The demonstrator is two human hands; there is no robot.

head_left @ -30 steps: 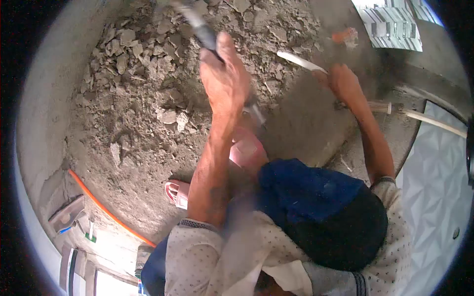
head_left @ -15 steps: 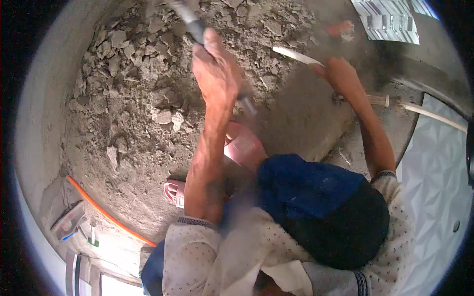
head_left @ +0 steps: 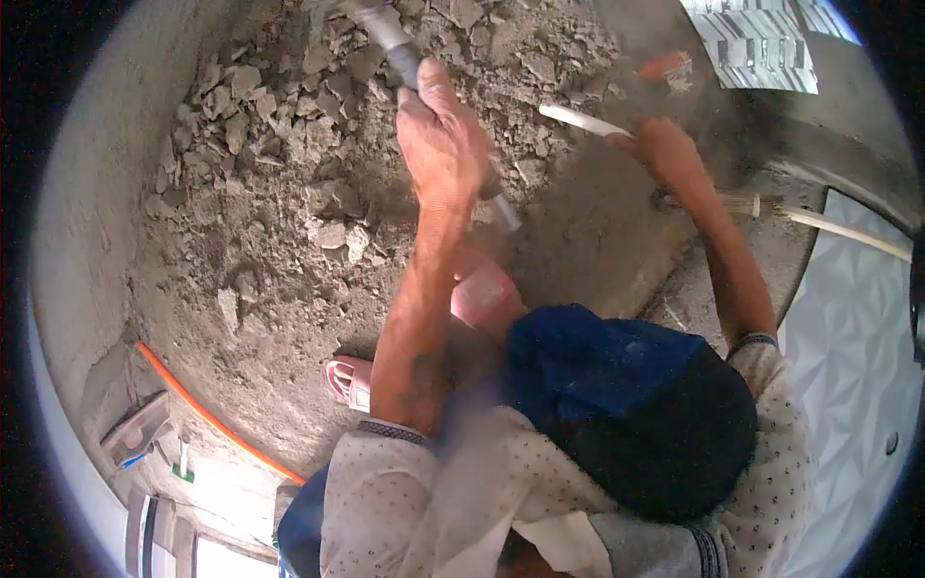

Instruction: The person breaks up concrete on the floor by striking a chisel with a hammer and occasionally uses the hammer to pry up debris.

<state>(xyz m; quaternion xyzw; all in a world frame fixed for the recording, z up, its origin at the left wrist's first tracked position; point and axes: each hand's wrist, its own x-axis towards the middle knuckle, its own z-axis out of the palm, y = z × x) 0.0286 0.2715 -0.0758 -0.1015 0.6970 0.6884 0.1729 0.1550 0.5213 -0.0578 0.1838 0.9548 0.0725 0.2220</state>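
My left hand (head_left: 445, 154) is closed around the dark grip of a rod-like tool (head_left: 386, 34) with grey, metal-looking ends. Its upper end runs out past the top of the view over rubble, and the lower end sticks out below my wrist, blurred. To the right, my right hand (head_left: 669, 156) is closed on a slim white handle-like piece (head_left: 584, 120) that points left over the ground. What that piece belongs to cannot be made out. Broken chunks of rubble (head_left: 313, 125) cover the floor beside and beyond my left hand.
Pink sandals (head_left: 484, 292) are on the feet below the hands. A blue cap (head_left: 617, 385) hides part of the ground. An orange hose-like strip (head_left: 217, 424) and a trowel (head_left: 137, 431) lie at lower left. A straw broom (head_left: 756, 204) and white textured panel (head_left: 853, 356) are at right.
My left hand and its tool have shifted right and slightly down. My right hand has dropped a little with the white piece still in it. The whole view has drifted slightly.
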